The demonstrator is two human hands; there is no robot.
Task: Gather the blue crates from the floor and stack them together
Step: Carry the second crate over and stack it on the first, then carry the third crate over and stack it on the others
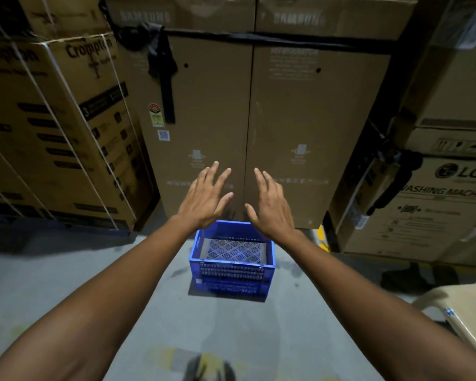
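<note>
On the grey concrete floor, just in front of a tall brown cardboard refrigerator carton, stands a single blue perforated plastic crate, upright and open at the top, with a pale patterned base showing inside. Its far rim sits close to the foot of the carton; whether they touch cannot be told.

Both bare arms reach forward from the bottom corners of the view. The left hand and the right hand hover side by side above the far edge of the crate, backs up, fingers spread wide and empty, grasping nothing. The two hands are near each other but apart, and neither touches the crate.

To the left stands a strapped stack of brown cardboard boxes printed "Crompton", bound with white bands. To the right sits a brown cardboard box marked "LG" and "Washing Machine", with more cartons stacked on top. A black strap runs across the upper part of the refrigerator carton, its knotted end hanging down at the left. A beige plastic chair edges in at the lower right.
</note>
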